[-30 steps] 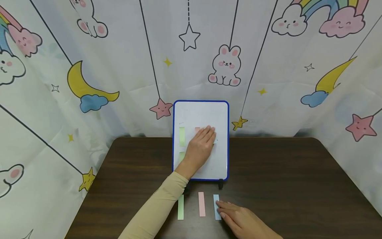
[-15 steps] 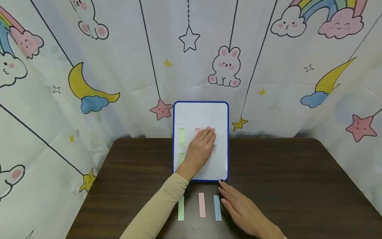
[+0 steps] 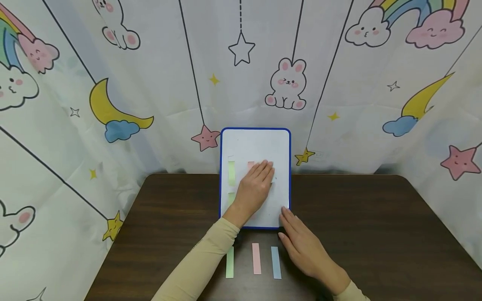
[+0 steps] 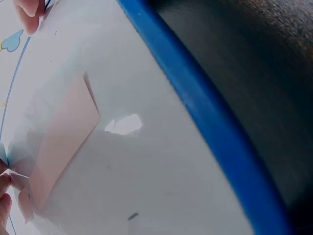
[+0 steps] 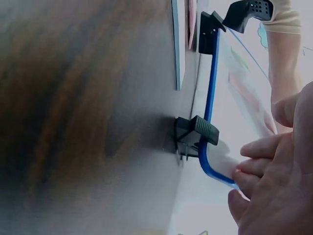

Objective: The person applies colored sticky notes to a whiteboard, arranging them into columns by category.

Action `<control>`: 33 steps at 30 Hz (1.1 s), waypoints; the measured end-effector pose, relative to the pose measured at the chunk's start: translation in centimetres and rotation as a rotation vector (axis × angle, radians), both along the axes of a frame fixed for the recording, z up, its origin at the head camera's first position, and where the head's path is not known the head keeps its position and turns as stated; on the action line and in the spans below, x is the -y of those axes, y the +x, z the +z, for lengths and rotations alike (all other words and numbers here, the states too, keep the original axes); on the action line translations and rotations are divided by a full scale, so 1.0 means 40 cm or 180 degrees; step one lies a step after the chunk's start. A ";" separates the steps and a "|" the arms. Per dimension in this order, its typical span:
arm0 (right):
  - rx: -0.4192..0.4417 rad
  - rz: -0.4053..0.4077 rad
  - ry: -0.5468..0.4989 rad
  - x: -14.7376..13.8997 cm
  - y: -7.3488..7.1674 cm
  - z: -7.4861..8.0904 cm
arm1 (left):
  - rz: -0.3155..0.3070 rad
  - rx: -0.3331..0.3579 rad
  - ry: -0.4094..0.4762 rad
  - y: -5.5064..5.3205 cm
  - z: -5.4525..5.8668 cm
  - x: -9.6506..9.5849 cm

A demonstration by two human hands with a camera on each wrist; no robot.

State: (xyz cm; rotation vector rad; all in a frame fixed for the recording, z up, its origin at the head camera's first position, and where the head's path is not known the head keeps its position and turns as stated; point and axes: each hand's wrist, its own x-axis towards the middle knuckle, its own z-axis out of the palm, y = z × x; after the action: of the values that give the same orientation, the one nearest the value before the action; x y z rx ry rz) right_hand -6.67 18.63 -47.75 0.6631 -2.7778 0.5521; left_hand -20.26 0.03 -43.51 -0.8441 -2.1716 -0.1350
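Observation:
A small whiteboard (image 3: 260, 144) with a blue frame stands tilted back on the table. My left hand (image 3: 253, 189) rests on its face, fingers extended together, covering part of a pink paper strip (image 3: 250, 164). Two green strips show left of it, an upper green strip (image 3: 231, 173) and a lower, partly hidden one. In the left wrist view, a pink strip (image 4: 63, 142) lies on the board with one edge lifted. My right hand (image 3: 303, 244), fingers fairly straight, has its fingertips at the board's lower right edge; contact is unclear.
Before the board, a green strip (image 3: 230, 263), a pink strip (image 3: 256, 259) and a blue strip (image 3: 276, 262) lie on the dark wooden table (image 3: 357, 234). Black stand clips (image 5: 203, 129) hold the board's bottom edge. A patterned curtain (image 3: 169, 83) hangs behind.
My right hand has left the blue strip on the table and moved up to the board's lower right edge. My left hand has stayed on the board.

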 end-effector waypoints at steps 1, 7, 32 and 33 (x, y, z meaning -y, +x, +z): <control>0.0023 -0.0006 0.0010 0.001 -0.001 0.000 | -0.0003 -0.0006 0.0002 0.001 0.001 0.000; 0.0085 -0.0020 0.0097 0.005 -0.002 0.000 | 0.0023 -0.0015 -0.0012 0.001 0.000 0.000; -0.0010 -0.0008 0.0218 0.000 -0.002 0.004 | 0.0026 0.0015 -0.0136 0.018 -0.011 0.008; -0.0016 -0.0007 0.0224 0.000 -0.002 0.004 | 0.0020 0.0025 -0.0139 0.018 -0.012 0.008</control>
State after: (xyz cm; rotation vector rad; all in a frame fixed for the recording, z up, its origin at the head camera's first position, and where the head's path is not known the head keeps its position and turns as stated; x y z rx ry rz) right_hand -6.73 18.65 -47.58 0.6751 -2.8041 0.4534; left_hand -19.54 -0.29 -43.99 -0.8627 -2.1913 -0.0881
